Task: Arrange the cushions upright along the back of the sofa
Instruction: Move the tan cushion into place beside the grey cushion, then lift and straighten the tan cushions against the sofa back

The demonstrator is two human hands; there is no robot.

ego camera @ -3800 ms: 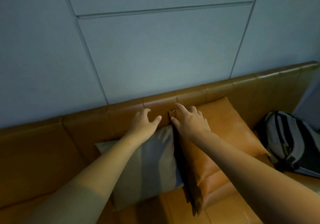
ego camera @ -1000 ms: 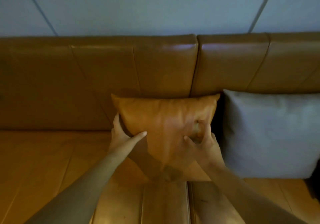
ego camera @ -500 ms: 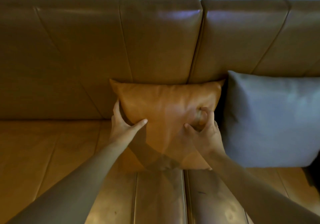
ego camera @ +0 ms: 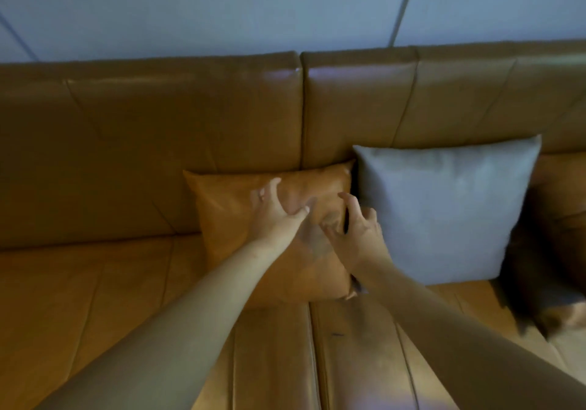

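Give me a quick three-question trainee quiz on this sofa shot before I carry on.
1. True or false: the square grey fabric cushion lies flat on the seat of the tan leather sofa.
2. Which cushion are the left hand and right hand over? A) the grey one B) the tan leather cushion C) neither
3. Fill in: the grey cushion stands to the ___ of the tan cushion.

Key
1. False: it stands upright against the backrest.
2. B: the left hand rests on its face with fingers spread; the right hand is at its right edge, fingers curled.
3. Right; the two cushions sit side by side, about touching.
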